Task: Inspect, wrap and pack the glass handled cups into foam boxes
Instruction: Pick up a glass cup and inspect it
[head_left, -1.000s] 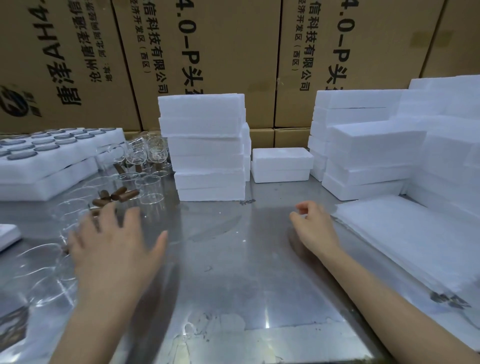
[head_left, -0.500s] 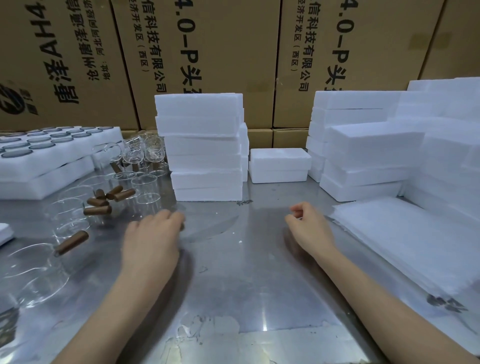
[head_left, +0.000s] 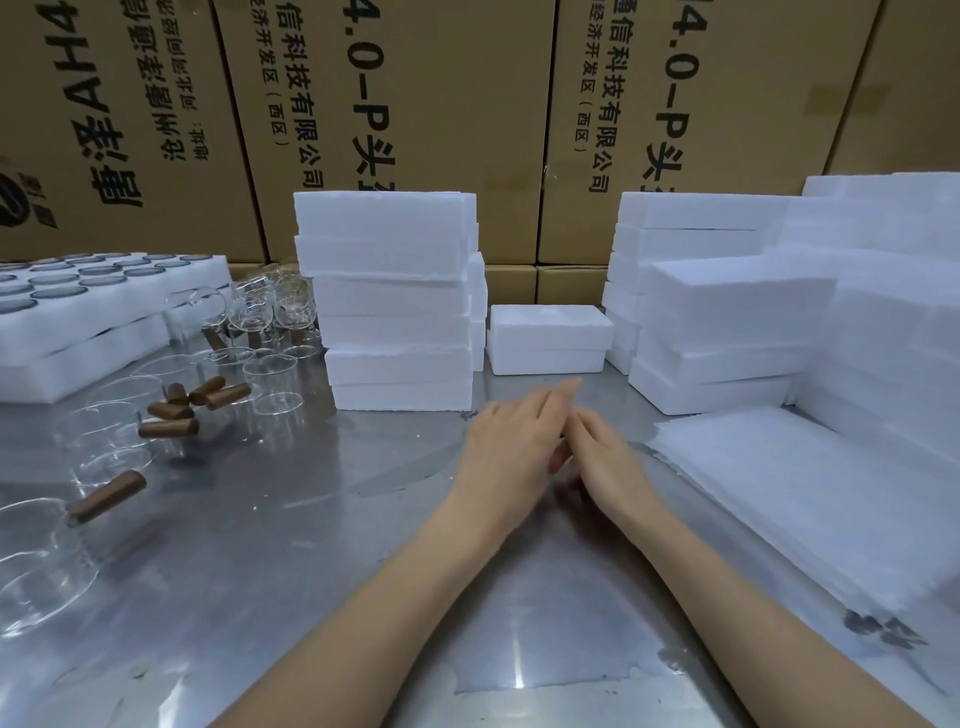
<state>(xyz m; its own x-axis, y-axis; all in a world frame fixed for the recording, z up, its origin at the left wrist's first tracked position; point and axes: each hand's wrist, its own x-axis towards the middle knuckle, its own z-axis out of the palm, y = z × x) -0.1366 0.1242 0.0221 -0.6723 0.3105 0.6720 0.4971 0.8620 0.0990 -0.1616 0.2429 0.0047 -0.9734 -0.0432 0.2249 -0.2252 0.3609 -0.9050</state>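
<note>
Meeting mid-table, both hands (head_left: 561, 441) now touch.

A steel table (head_left: 270, 561) fills the foreground, its scuffed, shiny top catching a bright glint of overhead light near its front edge. Behind the table, tall brown cartons (head_left: 447, 130) printed with black characters stand side by side like a wall.

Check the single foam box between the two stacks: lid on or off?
On. The single foam box shows a closed flat top with a seam line around its side; no cavity visible.
</note>
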